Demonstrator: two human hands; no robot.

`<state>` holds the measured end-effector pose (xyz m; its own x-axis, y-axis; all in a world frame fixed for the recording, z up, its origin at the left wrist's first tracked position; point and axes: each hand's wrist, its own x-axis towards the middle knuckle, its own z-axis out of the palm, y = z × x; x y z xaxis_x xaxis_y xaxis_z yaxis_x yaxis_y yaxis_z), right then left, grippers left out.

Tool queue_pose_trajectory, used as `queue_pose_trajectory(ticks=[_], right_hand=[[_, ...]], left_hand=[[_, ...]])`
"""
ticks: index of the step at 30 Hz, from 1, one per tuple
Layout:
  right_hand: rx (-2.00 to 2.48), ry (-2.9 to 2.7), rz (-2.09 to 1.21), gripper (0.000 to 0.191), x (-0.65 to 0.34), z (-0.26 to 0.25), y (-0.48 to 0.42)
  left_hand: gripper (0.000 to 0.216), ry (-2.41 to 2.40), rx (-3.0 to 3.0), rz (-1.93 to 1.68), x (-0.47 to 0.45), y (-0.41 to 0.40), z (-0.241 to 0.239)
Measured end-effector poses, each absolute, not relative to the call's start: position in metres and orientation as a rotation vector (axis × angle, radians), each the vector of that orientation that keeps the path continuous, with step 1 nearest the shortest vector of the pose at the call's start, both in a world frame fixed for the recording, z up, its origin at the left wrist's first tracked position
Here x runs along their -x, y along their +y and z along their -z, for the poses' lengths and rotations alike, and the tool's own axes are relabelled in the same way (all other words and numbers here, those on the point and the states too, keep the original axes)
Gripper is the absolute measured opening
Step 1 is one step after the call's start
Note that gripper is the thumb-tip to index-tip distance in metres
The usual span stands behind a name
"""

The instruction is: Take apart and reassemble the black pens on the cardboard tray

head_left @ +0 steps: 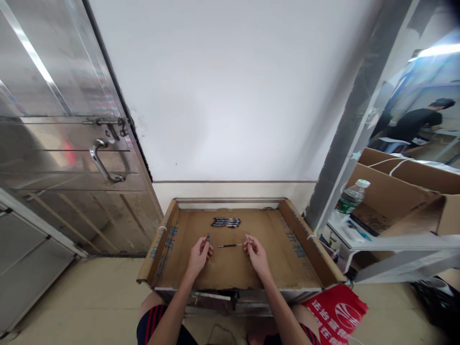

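My left hand (200, 254) is closed around a small dark piece (208, 237) that looks like a pen cap, its tip sticking up past the fingers. In my right hand (255, 251), the fingers pinch a pale, clear-looking pen barrel (247, 237), mostly hidden by the hand. Between the hands, a dark pen refill (228, 246) with a pale right end lies flat on the cardboard. Farther back, several dark pens (225, 222) lie side by side in a row, apart from both hands.
Raised cardboard walls (297, 239) edge the cardboard-lined table (258, 273). On the right, a white shelf (395, 242) bears a water bottle (352, 196) and a cardboard box (395, 191). A red bag (338, 314) hangs low right. A metal door (64, 158) stands left; a person (419, 120) sits far right.
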<state>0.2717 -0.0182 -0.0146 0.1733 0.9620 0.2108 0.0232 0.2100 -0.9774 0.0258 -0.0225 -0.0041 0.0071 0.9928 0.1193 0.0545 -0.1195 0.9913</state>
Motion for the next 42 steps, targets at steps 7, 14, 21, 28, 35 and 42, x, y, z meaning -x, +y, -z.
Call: queue_pose_trajectory(ticks=[7, 14, 21, 28, 35, 42], right_hand=[[1.175, -1.092, -0.984, 0.054, -0.269, 0.003, -0.023], [1.169, -1.071, -1.015, 0.054, -0.27, -0.001, -0.024], [1.121, -1.071, -1.009, 0.051, -0.27, 0.005, -0.022], [1.141, -1.105, -1.034, 0.051, -0.271, 0.004, -0.023], [1.135, -1.083, -1.075, 0.036, -0.27, 0.001, -0.023], [1.099, -1.032, -1.061, 0.04, -0.271, 0.003, -0.021]], left_hand=[[0.038, 1.167, -1.264, -1.317, -0.025, -0.02, 0.006], [0.035, 1.11, -1.203, -1.369, -0.022, -0.019, 0.004], [0.042, 1.133, -1.167, -1.353, -0.024, -0.019, 0.003], [0.044, 1.135, -1.151, -1.341, -0.025, -0.02, 0.002], [0.04, 1.121, -1.182, -1.327, -0.024, -0.02, 0.004], [0.053, 1.136, -1.159, -1.352, -0.023, -0.019, 0.005]])
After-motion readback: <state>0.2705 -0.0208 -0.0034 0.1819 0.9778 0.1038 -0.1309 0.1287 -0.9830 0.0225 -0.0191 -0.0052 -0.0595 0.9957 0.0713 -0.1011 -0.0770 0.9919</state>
